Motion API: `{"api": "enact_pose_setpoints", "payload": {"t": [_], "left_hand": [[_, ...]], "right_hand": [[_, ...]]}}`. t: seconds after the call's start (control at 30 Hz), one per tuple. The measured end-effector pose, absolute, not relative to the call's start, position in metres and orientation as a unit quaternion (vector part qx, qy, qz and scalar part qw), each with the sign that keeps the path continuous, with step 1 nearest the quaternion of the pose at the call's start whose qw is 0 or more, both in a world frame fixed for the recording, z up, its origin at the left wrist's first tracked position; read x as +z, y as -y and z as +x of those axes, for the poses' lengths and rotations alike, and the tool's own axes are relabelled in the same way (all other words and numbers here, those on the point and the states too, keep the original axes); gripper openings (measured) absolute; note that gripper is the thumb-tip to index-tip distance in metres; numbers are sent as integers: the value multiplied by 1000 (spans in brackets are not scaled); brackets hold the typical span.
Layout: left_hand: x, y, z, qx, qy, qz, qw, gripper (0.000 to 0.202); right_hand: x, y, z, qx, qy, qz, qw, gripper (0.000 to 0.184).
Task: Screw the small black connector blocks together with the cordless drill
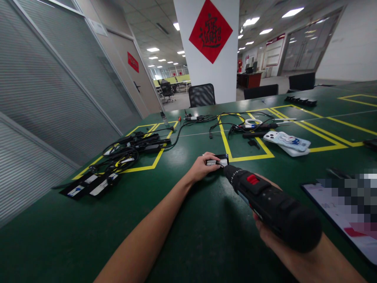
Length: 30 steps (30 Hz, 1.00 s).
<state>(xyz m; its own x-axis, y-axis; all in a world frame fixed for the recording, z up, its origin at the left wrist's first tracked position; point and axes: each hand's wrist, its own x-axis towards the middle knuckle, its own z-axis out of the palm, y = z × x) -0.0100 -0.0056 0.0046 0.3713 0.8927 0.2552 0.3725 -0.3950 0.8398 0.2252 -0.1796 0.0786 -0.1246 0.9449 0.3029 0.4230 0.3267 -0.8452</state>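
Observation:
My right hand (pixel 265 228) is wrapped round the handle of a black cordless drill (pixel 271 196) with a red switch on top. The drill points forward and left, its bit (pixel 220 164) reaching a small black-and-silver part (pixel 224 160) on the green table. Whether the bit's tip touches the part cannot be made out. My left hand (pixel 203 167) holds that part down against the table, fingers bent over its left side and a ring on one finger. The drill body hides most of my right hand's fingers.
Bundled black cables with labelled flat pieces (pixel 97 184) lie at the left inside yellow tape. Ahead are more cables and pen-like tools (pixel 256 126). Stacked phones (pixel 288 142) rest at the right, near a tablet-like board (pixel 338 212), partly pixelated. A black chair (pixel 202 95) stands across the table.

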Motion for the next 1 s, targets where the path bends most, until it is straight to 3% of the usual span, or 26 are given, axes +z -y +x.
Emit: {"api": "enact_pose_setpoints", "payload": {"t": [0.6,1.0], "left_hand": [[4,6,-10,369,-419,756,342,28],[4,6,-9,368,-426,752,343,27]], "right_hand": [[72,178,223,292,673,-505,455,76],[70,179,225,257,684,-504,461,67]]}}
